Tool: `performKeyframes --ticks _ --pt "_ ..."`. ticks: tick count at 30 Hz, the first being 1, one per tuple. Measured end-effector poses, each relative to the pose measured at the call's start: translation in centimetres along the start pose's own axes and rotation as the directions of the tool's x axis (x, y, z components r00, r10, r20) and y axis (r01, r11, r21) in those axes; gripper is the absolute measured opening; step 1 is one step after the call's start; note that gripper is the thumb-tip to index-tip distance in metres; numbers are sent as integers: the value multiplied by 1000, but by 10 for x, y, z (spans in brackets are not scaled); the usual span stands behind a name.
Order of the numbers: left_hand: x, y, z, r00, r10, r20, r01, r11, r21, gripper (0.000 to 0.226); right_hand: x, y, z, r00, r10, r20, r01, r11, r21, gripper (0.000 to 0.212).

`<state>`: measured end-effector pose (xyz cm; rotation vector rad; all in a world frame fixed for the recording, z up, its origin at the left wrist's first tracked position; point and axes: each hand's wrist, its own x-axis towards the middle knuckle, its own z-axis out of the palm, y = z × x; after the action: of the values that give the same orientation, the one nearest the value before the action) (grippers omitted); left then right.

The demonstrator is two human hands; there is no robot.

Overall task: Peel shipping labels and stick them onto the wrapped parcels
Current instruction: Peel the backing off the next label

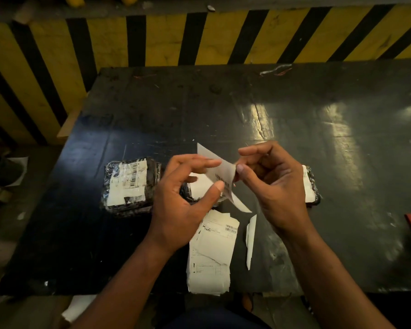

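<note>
Both hands, left [183, 200] and right [273, 186], pinching one white paper shipping label [220, 173] above black worktop [294, 119], stack of white label sheets [211, 252] at near edge

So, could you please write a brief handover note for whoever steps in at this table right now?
Left hand and right hand both pinch one shipping label in the air, mid-peel.
Label stack lies at the near table edge, a loose backing strip beside it.
Done: left parcel is labelled.
Left: the middle parcel under the hands and the right parcel, mostly hidden; check them for labels, then stick this one.
</note>
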<state>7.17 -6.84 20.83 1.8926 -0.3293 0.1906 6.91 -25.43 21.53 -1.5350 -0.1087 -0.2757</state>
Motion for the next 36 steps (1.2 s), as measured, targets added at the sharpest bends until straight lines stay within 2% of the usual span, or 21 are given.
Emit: performKeyframes --ticks 5,10,13,17,25,30,36 --pt "8 5 14 999 -31 23 33 994 -105 30 1 2 5 1000 19 18 -19 1000 -10 23" --pt "9 1 13 995 -87 46 91 990 -109 28 2 6 4 998 47 29 -46 998 -33 25" --pt "8 -1 14 991 -124 43 129 980 -151 24 2 10 6 998 57 31 -55 997 -55 21" --pt "8 -1 15 989 -148 -26 141 973 -181 22 2 18 9 999 48 19 -45 990 -131 11" --pt "7 -22 19 975 -183 -129 169 979 -113 18 1 33 14 984 -26 -175 -21 966 -257 19" --pt "1 -23 25 982 -150 -117 135 983 -128 23 0 33 20 995 19 -102 -42 972 -229 16" --pt "-2 -25 28 977 -160 -142 134 975 -175 28 0 36 22 988 91 -121 -103 991 -91 16"
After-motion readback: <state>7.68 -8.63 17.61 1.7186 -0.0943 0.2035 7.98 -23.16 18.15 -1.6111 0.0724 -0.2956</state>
